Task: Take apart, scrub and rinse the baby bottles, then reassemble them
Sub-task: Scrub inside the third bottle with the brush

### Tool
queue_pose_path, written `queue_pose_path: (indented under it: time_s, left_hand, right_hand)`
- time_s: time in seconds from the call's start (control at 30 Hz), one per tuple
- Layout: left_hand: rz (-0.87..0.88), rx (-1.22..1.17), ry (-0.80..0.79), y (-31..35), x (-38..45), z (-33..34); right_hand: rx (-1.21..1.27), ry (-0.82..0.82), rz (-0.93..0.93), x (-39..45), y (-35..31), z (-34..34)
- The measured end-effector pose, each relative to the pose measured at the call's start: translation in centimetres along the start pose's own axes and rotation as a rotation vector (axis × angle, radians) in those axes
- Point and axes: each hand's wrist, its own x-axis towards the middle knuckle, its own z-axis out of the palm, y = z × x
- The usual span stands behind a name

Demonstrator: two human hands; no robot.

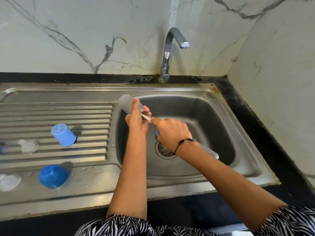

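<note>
Head view showed a translucent bottle [127, 103] gripped in the left hand [136, 122] above the left edge of the sink basin [204, 116], tilted so that its closed base pointed up and left. A white brush handle [146, 117] was pinched by the right hand [172, 132] and entered the bottle's mouth, which was hidden behind the left fingers. Both hands were thus closed on something, touching or nearly so over the basin.

Scrubbing was judged to be the step in hand. It would be done well if the bottle were held firm and turned slowly while the brush was pushed fully to the base and twisted, so that the whole inner wall was reached. The faucet [172, 48], behind the basin, was not seen running, so a rinse would be needed afterwards.

Left of the basin, on the drainboard [56, 109], 2 blue caps [63, 135] and 2 clear pieces were lying apart. A second bottle [208, 151] was seen lying in the basin, under the right wrist.
</note>
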Motion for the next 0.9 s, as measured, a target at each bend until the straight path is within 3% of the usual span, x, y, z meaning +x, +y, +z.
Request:
queue_pose_path:
  time_s: [0.07, 0.17, 0.23, 0.3, 0.43, 0.57, 0.9]
  left_hand:
    - [-0.036, -0.103, -0.083, 0.3, 0.0, -0.1]
    - [-0.095, -0.301, -0.270, 0.9, -0.1, -0.5]
    - [-0.091, -0.475, -0.382, 0.7, -0.8, -1.1]
    - [-0.105, -0.586, -0.429, 0.5, -1.4, -1.8]
    - [-0.135, -0.531, -0.308, 0.2, 0.1, -2.3]
    - [0.007, -0.261, -0.142, 0.4, 1.1, -2.5]
    - [0.106, -0.221, 0.022, 0.5, 0.9, -2.5]
  right_hand:
    - [0.127, -0.009, 0.060, -0.1, 0.3, 0.1]
    - [0.657, -0.044, 0.185, 0.5, 1.3, -0.9]
    - [0.982, -0.134, 0.250, 0.5, 2.0, -1.8]
    - [1.095, -0.237, 0.282, -0.2, 2.0, -2.0]
    - [0.894, -0.191, 0.226, -1.5, 0.3, -0.6]
    - [0.325, -0.084, 0.051, -2.3, 0.5, -1.1]
    - [-0.144, 0.015, -0.145, -4.4, 2.5, -1.4]
